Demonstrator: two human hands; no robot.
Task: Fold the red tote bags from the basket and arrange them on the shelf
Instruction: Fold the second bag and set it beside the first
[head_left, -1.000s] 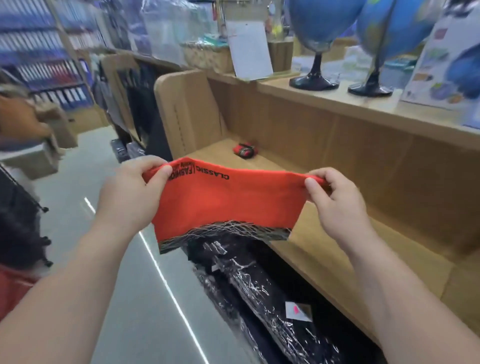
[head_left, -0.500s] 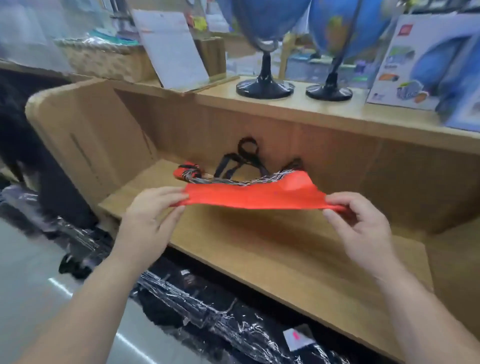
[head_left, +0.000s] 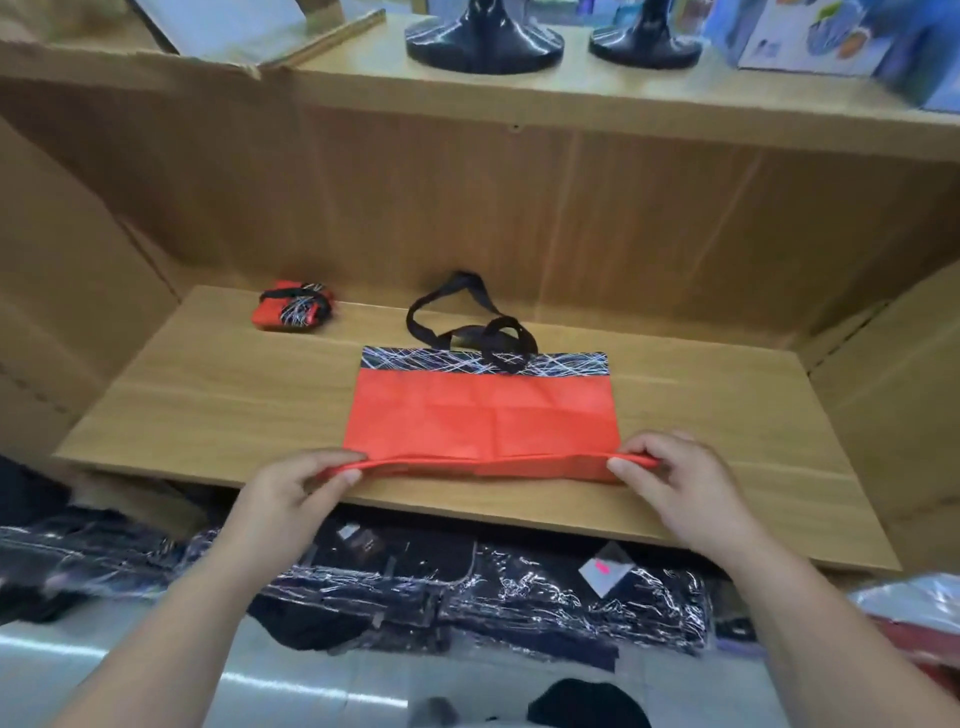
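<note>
A red tote bag (head_left: 483, 415) lies spread flat on the wooden shelf (head_left: 208, 400), its black patterned band and black handles pointing toward the back wall. My left hand (head_left: 291, 493) pinches the bag's near left corner and my right hand (head_left: 675, 483) pinches the near right corner, both at the bottom edge, which is lifted slightly off the board. A small folded red tote bag (head_left: 291, 310), wrapped in its black handles, rests at the shelf's back left.
Two black globe stands (head_left: 483, 44) and a blue box (head_left: 831, 41) stand on the upper shelf. Plastic-wrapped black items (head_left: 467, 592) are stacked below the shelf's front edge. Wooden side walls close the shelf on the left and right.
The bag went from hanging in the air between my hands to lying spread flat on the shelf. My view has come closer to the shelf and tilted down.
</note>
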